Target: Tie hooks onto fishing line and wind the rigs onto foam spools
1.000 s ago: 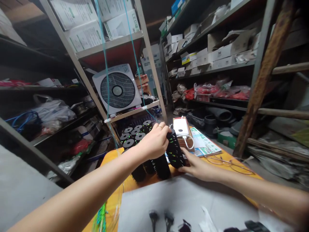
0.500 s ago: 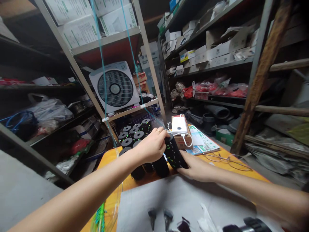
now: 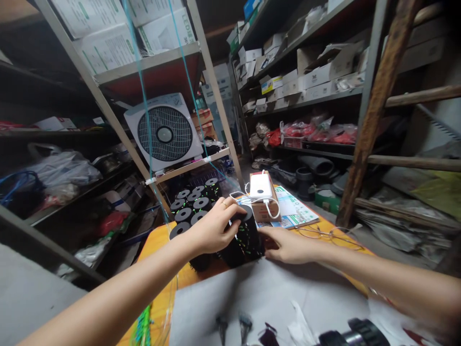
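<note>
A black brush roller [image 3: 249,235] with green-tipped bristles stands nearly upright on the yellow table. My left hand [image 3: 220,225] grips its top end, fingers over the rim and thumb at the side. Low on the roller's right side is my right hand [image 3: 283,245], its fingers stretched out and thumb apart; whether the fingertips touch the bristles I cannot tell. More black rollers [image 3: 185,214], with round holes in their grey ends, stand close together to the left, some partly hidden behind my left hand and forearm.
A white device [image 3: 260,185] with a cable rests on a small cardboard box behind the roller, beside printed papers [image 3: 293,211]. Grey sheeting [image 3: 281,283] covers the near table, with dark parts [image 3: 355,334] on it. Shelves and a box fan [image 3: 164,133] stand behind; a wooden ladder [image 3: 374,115] is at right.
The tilted roller now stands more upright beside the others. My left hand's fingers have spread over its top, and my right hand has loosened from around its base.
</note>
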### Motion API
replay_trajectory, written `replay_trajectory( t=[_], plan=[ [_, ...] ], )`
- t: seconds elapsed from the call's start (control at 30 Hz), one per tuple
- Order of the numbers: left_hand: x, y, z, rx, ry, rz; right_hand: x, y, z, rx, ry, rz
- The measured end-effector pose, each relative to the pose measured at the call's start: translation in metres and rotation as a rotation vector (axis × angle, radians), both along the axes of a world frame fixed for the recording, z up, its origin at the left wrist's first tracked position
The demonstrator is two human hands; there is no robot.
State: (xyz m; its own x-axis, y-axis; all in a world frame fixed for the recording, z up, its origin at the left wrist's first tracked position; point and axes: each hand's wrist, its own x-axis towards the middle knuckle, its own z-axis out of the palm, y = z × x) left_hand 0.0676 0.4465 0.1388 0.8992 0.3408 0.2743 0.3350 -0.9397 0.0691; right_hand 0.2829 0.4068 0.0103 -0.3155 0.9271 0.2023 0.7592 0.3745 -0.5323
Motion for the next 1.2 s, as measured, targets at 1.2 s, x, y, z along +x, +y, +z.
replay_trajectory(
  t=[1.2],
  plan=[
    [-0.002, -0.005, -0.003, 0.045, 0.003, 0.064, 0.100, 0.062, 0.057, -0.096, -0.616, -0.347]
  ],
)
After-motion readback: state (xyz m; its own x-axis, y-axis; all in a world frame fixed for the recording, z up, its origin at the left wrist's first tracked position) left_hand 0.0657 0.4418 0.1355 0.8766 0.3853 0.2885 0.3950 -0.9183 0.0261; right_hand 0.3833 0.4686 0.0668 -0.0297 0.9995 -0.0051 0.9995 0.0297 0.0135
